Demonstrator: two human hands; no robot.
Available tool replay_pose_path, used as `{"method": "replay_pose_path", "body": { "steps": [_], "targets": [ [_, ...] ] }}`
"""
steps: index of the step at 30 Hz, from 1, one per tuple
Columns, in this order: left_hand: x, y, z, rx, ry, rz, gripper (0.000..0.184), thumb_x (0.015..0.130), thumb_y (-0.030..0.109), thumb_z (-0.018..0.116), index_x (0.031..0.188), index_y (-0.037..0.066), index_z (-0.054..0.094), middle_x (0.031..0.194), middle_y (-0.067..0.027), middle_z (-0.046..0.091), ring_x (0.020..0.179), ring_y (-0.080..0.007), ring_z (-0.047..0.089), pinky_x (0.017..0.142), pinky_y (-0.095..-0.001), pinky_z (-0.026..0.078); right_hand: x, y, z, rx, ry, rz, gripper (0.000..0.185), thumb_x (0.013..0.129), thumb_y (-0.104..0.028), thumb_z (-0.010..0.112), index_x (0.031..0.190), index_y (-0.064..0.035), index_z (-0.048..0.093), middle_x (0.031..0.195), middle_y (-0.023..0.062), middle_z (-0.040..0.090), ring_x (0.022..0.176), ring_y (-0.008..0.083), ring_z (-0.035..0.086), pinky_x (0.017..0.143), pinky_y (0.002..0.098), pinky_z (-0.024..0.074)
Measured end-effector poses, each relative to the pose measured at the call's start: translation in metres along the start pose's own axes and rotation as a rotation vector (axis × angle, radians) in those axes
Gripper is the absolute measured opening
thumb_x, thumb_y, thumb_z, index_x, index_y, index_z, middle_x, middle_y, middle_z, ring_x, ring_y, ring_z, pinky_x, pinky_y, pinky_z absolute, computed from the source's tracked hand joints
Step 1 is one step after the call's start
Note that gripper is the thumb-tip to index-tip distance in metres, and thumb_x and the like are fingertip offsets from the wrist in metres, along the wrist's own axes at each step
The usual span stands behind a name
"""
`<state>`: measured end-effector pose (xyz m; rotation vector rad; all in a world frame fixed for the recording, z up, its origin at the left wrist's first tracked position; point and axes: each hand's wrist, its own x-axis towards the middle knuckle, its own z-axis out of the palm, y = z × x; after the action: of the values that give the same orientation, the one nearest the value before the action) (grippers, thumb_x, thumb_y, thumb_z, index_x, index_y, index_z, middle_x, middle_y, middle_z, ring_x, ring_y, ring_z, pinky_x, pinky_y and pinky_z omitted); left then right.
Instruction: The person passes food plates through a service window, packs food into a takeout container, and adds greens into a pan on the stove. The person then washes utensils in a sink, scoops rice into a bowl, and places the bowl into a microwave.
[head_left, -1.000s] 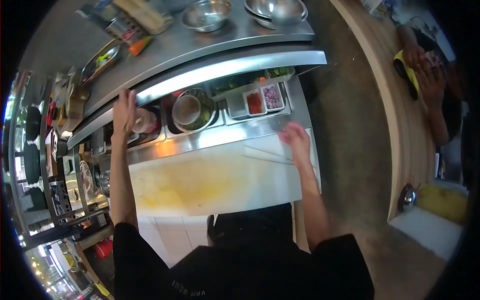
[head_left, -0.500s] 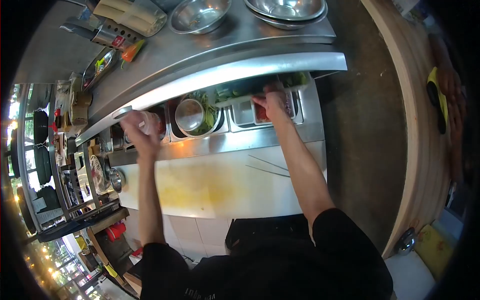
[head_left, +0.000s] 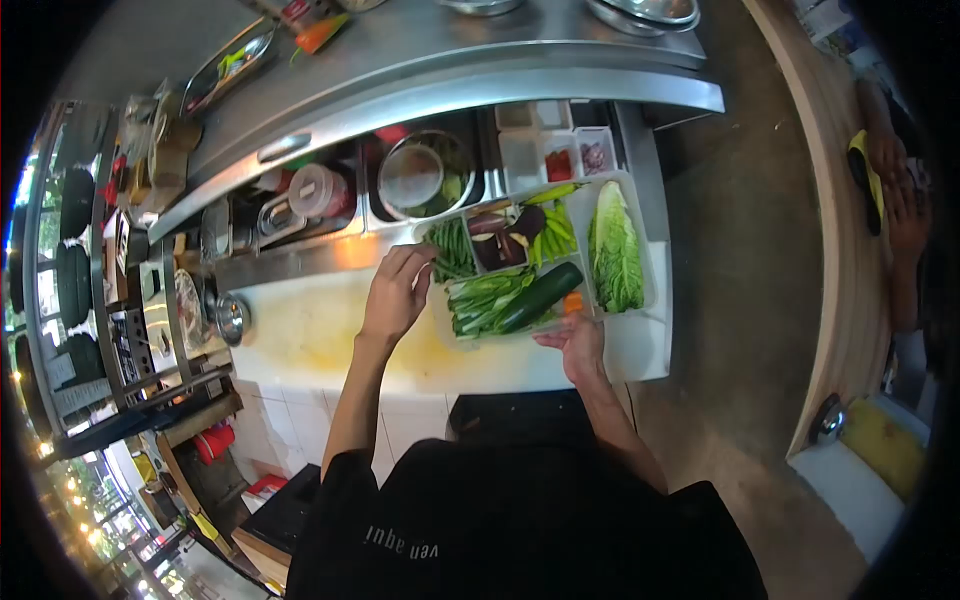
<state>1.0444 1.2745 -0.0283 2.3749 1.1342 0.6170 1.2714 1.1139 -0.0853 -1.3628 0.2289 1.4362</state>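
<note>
A clear vegetable tray (head_left: 470, 338) lies across the drawer's front and the white cutting board. In it are green beans (head_left: 452, 250), eggplants (head_left: 500, 240), green chilies (head_left: 553, 235), leafy greens (head_left: 478, 300), a dark green cucumber-like vegetable (head_left: 540, 298), orange pieces (head_left: 572, 302) and romaine lettuce (head_left: 617, 250). My right hand (head_left: 580, 350) grips the tray's near edge beside the orange pieces, its fingers partly under the rim. My left hand (head_left: 398, 290) is at the tray's left edge beside the beans, fingers bent, thumb apart, holding nothing visible.
Behind the tray, the open drawer (head_left: 350, 235) holds a pot with a clear lid (head_left: 412, 176), a lidded tub (head_left: 318, 190) and small containers with red and purple pieces (head_left: 593, 156). Metal bowls (head_left: 645, 15) stand above. Another person's hands (head_left: 905, 190) rest at the far right.
The vegetable tray has come out from under the counter lip toward me, with my right hand at its near edge. My left hand has moved right from the drawer front to the tray.
</note>
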Motion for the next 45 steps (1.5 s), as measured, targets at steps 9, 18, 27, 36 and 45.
{"method": "replay_pose_path", "body": {
  "steps": [9, 18, 27, 36, 45],
  "targets": [
    [-0.092, -0.056, -0.028, 0.342, -0.525, 0.341, 0.041, 0.073, 0.004, 0.061, 0.113, 0.011, 0.065, 0.117, -0.0016, 0.061, 0.114, -0.0188, 0.053, 0.09, -0.0348, 0.042, -0.002, 0.099, -0.019, -0.139, -0.175, 0.074, 0.026, 0.086, -0.007, 0.043, 0.107, 0.0059, 0.05, 0.086, 0.0201, 0.065, 0.066, 0.0332, 0.069, 0.059, 0.0415, 0.0624],
    [-0.08, -0.081, -0.028, 0.271, -0.887, 0.496, 0.035, 0.078, 0.012, 0.063, 0.112, 0.013, 0.06, 0.124, -0.0052, 0.054, 0.109, -0.0254, 0.059, 0.095, -0.0382, 0.047, 0.008, 0.084, -0.02, -0.431, -0.128, 0.032, 0.041, 0.093, -0.03, 0.051, 0.107, 0.0086, 0.052, 0.087, 0.0207, 0.066, 0.066, 0.0291, 0.069, 0.06, 0.0349, 0.0602],
    [-0.103, -0.159, 0.055, 0.178, -0.418, 0.829, 0.026, 0.079, 0.023, 0.06, 0.098, 0.007, 0.065, 0.108, -0.012, 0.065, 0.105, -0.0278, 0.06, 0.091, -0.0377, 0.05, -0.004, 0.063, -0.084, -0.637, -0.051, -0.095, 0.047, 0.096, -0.037, 0.053, 0.128, -0.0037, 0.05, 0.101, 0.0138, 0.065, 0.073, 0.0252, 0.069, 0.057, 0.0307, 0.0542],
    [-0.082, -0.145, 0.034, 0.191, -0.569, 1.029, 0.031, 0.08, 0.033, 0.063, 0.093, 0.008, 0.051, 0.1, -0.009, 0.054, 0.103, -0.0268, 0.055, 0.085, -0.0393, 0.045, -0.004, -0.012, -0.138, -0.89, 0.031, -0.365, 0.033, 0.097, -0.031, 0.055, 0.118, -0.0052, 0.057, 0.101, 0.009, 0.065, 0.078, 0.0178, 0.065, 0.058, 0.0266, 0.0499],
    [-0.08, -0.112, 0.003, 0.573, -0.605, 1.084, 0.017, 0.082, 0.026, 0.049, 0.09, 0.011, 0.05, 0.094, -0.0049, 0.055, 0.1, -0.0226, 0.05, 0.089, -0.0408, 0.036, -0.056, -0.057, -0.018, -1.206, -0.26, -0.562, 0.037, 0.1, -0.026, 0.049, 0.116, 0.0049, 0.06, 0.1, 0.0152, 0.067, 0.085, 0.0224, 0.066, 0.072, 0.0318, 0.0533]
  ]
}}
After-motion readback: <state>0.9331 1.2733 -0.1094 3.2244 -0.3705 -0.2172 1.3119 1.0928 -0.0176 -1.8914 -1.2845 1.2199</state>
